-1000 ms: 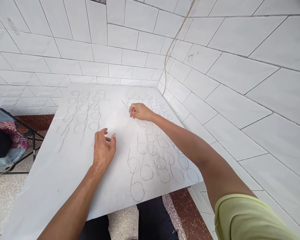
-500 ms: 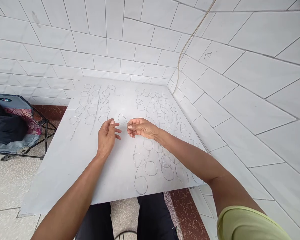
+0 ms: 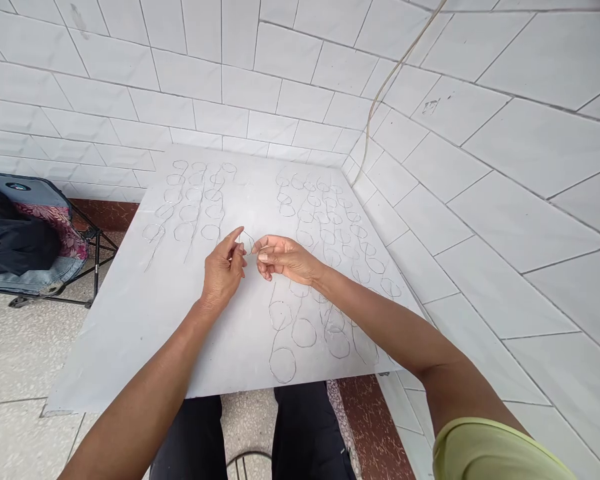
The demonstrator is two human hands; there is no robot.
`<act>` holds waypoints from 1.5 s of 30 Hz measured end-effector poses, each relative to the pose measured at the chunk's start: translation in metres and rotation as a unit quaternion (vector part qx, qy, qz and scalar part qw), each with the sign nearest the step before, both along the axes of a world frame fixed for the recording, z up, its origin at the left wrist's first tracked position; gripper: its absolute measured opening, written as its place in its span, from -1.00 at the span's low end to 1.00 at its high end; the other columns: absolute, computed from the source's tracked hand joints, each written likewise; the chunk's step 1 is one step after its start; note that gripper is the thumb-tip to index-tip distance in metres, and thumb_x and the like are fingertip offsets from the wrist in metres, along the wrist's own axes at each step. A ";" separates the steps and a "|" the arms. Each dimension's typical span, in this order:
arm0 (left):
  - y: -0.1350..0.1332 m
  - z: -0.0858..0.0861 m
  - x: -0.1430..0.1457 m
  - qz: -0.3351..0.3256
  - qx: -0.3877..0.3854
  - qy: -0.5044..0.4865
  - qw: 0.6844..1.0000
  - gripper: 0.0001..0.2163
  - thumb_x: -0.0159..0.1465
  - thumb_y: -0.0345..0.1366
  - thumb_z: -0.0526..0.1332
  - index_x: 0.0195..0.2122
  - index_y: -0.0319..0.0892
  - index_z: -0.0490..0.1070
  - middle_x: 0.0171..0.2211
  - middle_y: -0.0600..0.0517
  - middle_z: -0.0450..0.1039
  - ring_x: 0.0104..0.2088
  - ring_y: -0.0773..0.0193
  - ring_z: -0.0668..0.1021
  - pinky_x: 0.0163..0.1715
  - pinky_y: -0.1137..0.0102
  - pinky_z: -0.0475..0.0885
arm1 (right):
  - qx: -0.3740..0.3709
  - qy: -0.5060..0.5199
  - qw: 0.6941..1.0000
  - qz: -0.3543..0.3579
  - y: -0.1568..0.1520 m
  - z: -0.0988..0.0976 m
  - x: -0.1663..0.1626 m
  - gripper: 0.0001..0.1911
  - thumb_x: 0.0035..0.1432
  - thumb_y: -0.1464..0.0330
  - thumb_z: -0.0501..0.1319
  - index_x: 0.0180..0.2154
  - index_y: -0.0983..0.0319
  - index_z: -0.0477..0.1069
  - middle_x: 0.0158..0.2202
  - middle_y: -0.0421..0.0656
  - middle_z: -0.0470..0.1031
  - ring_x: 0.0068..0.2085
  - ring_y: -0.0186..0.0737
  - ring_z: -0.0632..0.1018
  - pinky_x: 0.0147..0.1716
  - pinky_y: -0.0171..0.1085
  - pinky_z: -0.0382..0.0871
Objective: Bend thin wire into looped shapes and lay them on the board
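Note:
A white board [image 3: 145, 320] lies across my lap, covered with thin wire loops with stems. My right hand [image 3: 285, 259] and my left hand [image 3: 223, 272] meet above the board's middle, both pinched on one small wire loop [image 3: 247, 240] held between them just above the surface. A group of wire loops [image 3: 193, 207] lies in rows at the far left of the board. A larger group of loops [image 3: 325, 267] runs down the right side, from the far edge to the near edge, passing under my right forearm.
White tiled walls close in behind and to the right of the board, with a thin cable [image 3: 380, 93] hanging down the corner. A folding stand with a bag and clothes [image 3: 25, 233] sits on the floor at the left. My dark-trousered legs [image 3: 250, 433] are under the board.
My right hand drew back from the far loops with one wire loop. My left hand rose from the board and closed its fingers on the same loop. The camera view shifted slightly.

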State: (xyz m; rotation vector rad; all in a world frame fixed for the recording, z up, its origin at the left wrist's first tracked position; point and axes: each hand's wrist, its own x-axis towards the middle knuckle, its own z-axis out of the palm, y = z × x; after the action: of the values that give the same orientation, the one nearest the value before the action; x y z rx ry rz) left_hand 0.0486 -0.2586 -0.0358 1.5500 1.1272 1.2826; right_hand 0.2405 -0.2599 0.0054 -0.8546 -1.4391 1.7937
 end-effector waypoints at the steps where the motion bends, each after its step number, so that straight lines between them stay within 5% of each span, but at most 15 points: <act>1: 0.000 0.000 0.000 0.009 0.004 0.004 1.000 -0.58 0.43 -0.15 0.16 0.29 -0.05 0.41 -0.26 0.03 0.47 -0.48 0.39 0.51 -0.48 0.45 0.51 | 0.031 -0.026 0.999 -0.023 -0.002 0.001 0.001 -0.68 0.23 0.22 0.37 -0.03 0.17 0.43 -0.39 -0.21 0.53 -0.40 -0.26 0.51 -0.33 -0.22 0.44; 8: 0.005 -0.004 -0.006 0.063 0.031 0.068 0.995 -0.64 0.43 -0.22 0.09 0.16 -0.04 0.55 -0.30 0.01 0.45 -0.47 0.35 0.49 -0.40 0.38 0.51 | 0.207 -0.254 0.930 -0.167 -0.012 -0.004 0.006 -0.60 0.29 0.32 0.18 0.14 0.08 0.49 -0.43 -0.25 0.50 -0.36 -0.26 0.52 -0.36 -0.27 0.40; 21: 0.010 -0.008 -0.010 0.041 0.031 0.113 0.992 -0.66 0.38 -0.31 0.07 0.00 -0.08 0.62 -0.33 -0.01 0.46 -0.40 0.27 0.53 -0.37 0.35 0.50 | 0.133 -0.244 0.958 -0.068 -0.005 -0.004 0.024 -0.58 0.17 0.43 0.19 0.05 0.15 0.57 -0.47 -0.25 0.52 -0.37 -0.27 0.55 -0.37 -0.28 0.43; 27: 0.011 -0.009 -0.010 0.062 0.045 0.127 0.989 -0.68 0.41 -0.23 0.09 0.04 -0.10 0.58 -0.27 -0.04 0.50 -0.35 0.23 0.55 -0.34 0.32 0.51 | 0.112 -0.290 0.944 -0.114 -0.006 -0.009 0.020 -0.92 0.27 0.34 0.25 -0.27 0.19 0.51 -0.38 -0.13 0.64 -0.43 -0.27 0.58 -0.48 -0.30 0.40; 33: 0.007 -0.002 -0.009 0.086 0.031 0.124 0.988 -0.61 0.46 -0.12 0.06 0.17 -0.18 0.47 -0.14 -0.10 0.53 -0.33 0.23 0.55 -0.34 0.32 0.49 | 0.110 -0.293 0.939 -0.145 -0.005 -0.011 0.008 -0.90 0.30 0.34 0.25 -0.32 0.17 0.41 -0.37 -0.15 0.64 -0.44 -0.26 0.60 -0.52 -0.31 0.39; 40: 0.008 -0.001 -0.010 0.153 0.080 0.146 0.974 -0.58 0.46 -0.11 0.10 0.25 -0.20 0.29 -0.04 -0.13 0.47 -0.28 0.23 0.54 -0.30 0.30 0.46 | 0.124 -0.314 0.914 -0.226 0.047 -0.023 -0.006 -0.91 0.32 0.41 0.20 -0.30 0.18 0.36 -0.34 -0.15 0.65 -0.48 -0.28 0.60 -0.57 -0.32 0.36; 45: 0.004 -0.006 -0.006 0.125 0.104 0.168 0.972 -0.59 0.46 -0.15 0.11 0.26 -0.20 0.23 -0.03 -0.13 0.44 -0.29 0.26 0.54 -0.34 0.33 0.45 | 0.095 -0.368 0.882 -0.277 0.097 -0.023 -0.024 -0.88 0.28 0.48 0.20 -0.33 0.21 0.33 -0.35 -0.13 0.65 -0.54 -0.32 0.59 -0.63 -0.36 0.31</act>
State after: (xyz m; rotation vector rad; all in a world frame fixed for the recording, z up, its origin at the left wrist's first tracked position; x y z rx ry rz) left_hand 0.0424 -0.2545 -0.0423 1.8777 1.4792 1.3702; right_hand 0.2160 -0.1627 -0.0179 -1.7486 -1.5425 0.8974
